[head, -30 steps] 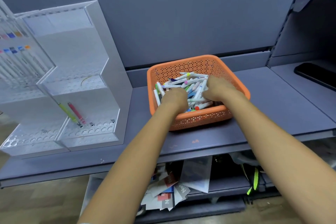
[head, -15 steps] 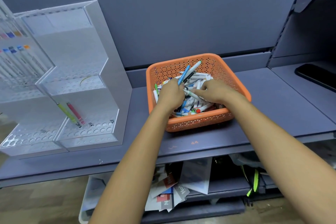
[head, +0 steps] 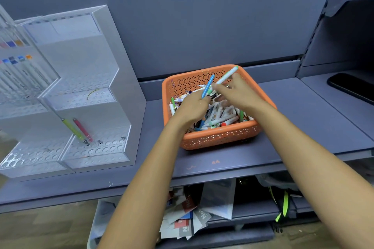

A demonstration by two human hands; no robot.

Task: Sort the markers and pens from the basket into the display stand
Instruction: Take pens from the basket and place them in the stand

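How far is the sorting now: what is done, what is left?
Done: two pens stand in the display stand, with markers further left. In hand: the left hand holds a blue pen, the right hand pinches a white marker. Left: the basket holds many more.

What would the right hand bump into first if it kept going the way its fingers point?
The right hand points left, so probably the blue pen the left hand holds over the basket; depth is unclear.

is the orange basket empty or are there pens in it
Not empty: the orange basket holds a heap of markers and pens covering its floor; the left hand grips a blue pen above them.
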